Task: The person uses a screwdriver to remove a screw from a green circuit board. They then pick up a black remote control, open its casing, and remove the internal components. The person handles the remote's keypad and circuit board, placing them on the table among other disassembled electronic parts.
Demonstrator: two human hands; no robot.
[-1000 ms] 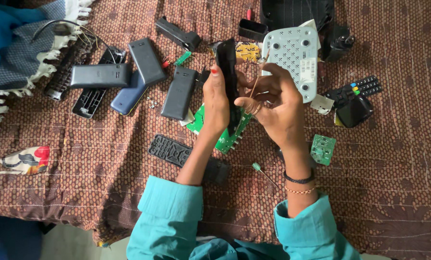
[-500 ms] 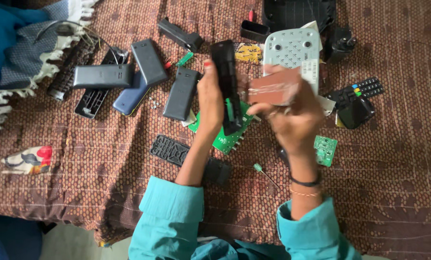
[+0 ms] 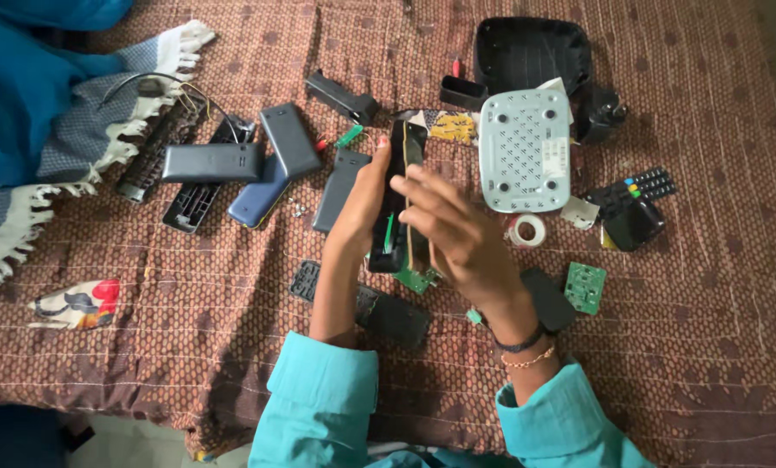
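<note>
Head view is showing the left hand (image 3: 362, 204) gripping an opened black remote casing (image 3: 396, 195) at frame centre, while the right hand (image 3: 457, 234), fingers loosely spread, is touching its edge above a green circuit board (image 3: 415, 279).

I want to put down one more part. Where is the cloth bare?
Bare cloth lies right of the small green board, and left of the left hand below the blue phone. Around the white box it is crowded.
</note>
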